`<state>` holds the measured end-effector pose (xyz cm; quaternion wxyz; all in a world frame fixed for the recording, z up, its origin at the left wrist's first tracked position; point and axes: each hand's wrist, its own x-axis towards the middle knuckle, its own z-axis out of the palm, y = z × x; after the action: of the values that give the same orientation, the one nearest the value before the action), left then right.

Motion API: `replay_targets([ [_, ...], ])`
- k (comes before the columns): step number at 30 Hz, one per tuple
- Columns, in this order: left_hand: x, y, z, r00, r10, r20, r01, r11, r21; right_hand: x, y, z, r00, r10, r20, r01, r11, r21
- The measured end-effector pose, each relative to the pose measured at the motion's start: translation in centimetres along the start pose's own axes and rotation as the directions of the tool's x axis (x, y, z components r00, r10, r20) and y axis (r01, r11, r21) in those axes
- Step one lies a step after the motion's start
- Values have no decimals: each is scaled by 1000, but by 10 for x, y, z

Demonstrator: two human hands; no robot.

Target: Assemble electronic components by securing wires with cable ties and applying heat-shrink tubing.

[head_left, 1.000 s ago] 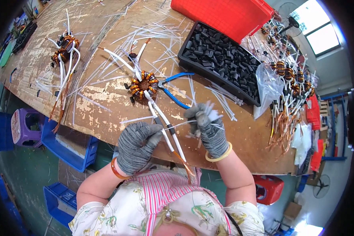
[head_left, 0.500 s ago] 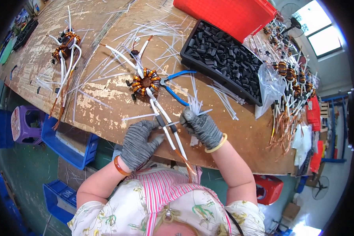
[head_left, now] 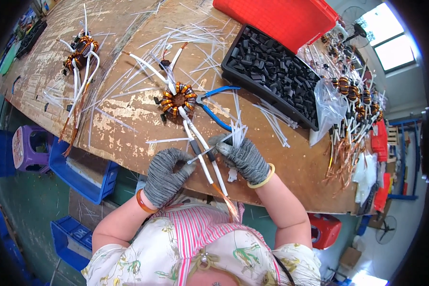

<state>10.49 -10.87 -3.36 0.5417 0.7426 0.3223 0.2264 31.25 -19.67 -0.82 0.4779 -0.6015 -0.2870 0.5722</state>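
A toroidal coil (head_left: 179,97) wound with copper and dark wire lies on the bench in front of me. Its two white leads (head_left: 204,167) run toward me, with black sleeves (head_left: 195,147) partway and bare copper strands at the end. A thin white cable tie (head_left: 201,155) crosses the leads at the sleeves. My left hand (head_left: 167,175), in a grey glove, pinches its left end. The gloved right hand (head_left: 246,160) closes on its other end, with a bundle of white ties (head_left: 238,135) at its fingers. Blue-handled pliers (head_left: 215,116) lie beside the coil.
A black bin (head_left: 271,71) of small black parts stands at the back right, near a red crate (head_left: 281,19). Many finished-looking coils (head_left: 350,90) are heaped at the right. More coils (head_left: 81,52) lie left. Loose ties (head_left: 190,35) are strewn about.
The right hand has shifted slightly left toward the leads, its thumb and fingers closing on the tie. The left fingers have drawn in to the tie's other end, and the tie now slants.
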Motion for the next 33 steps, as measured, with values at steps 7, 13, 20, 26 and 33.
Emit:
replay_targets([
  [7, -2, -3, 3, 979, 159, -127, -148, 984, 96, 6, -9, 12, 930, -367, -2, 350, 887, -301],
  [13, -2, -4, 1, 957, 259, -130, -230, 952, 203, 11, -31, 21, 975, -209, 82, 219, 964, -153],
  [20, -2, -6, 3, 970, 167, -176, -159, 986, 59, 13, -12, 17, 942, -301, 145, 334, 830, -447],
  [26, -2, -6, 4, 969, 156, -192, -154, 988, 28, 10, -10, 19, 919, -382, 95, 360, 719, -594],
  [33, 1, -2, 2, 952, 268, -150, -251, 960, 125, 9, -16, 25, 862, -484, 152, 451, 593, -667],
])
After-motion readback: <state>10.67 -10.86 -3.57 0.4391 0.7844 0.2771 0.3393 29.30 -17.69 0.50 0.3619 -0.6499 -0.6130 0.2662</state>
